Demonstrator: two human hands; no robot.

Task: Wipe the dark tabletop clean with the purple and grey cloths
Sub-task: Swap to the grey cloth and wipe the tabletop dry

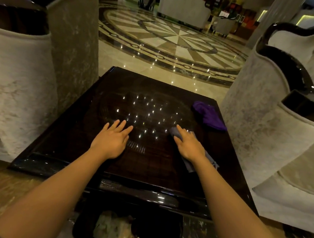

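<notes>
The dark glossy tabletop (79, 131) fills the middle of the head view and mirrors many small ceiling lights. My left hand (111, 140) lies flat on it near the centre, fingers spread, holding nothing. My right hand (188, 144) presses flat on the grey cloth (210, 158), which pokes out ahead of the fingertips and trails back under the wrist. The purple cloth (208, 115) lies crumpled by the far right corner of the table, apart from both hands.
Pale velvet armchairs flank the table, one on the left (21, 80) and one on the right (270, 117). A dark bin (84, 224) holding crumpled waste stands below the table's near edge. A polished marble floor (170, 42) stretches beyond.
</notes>
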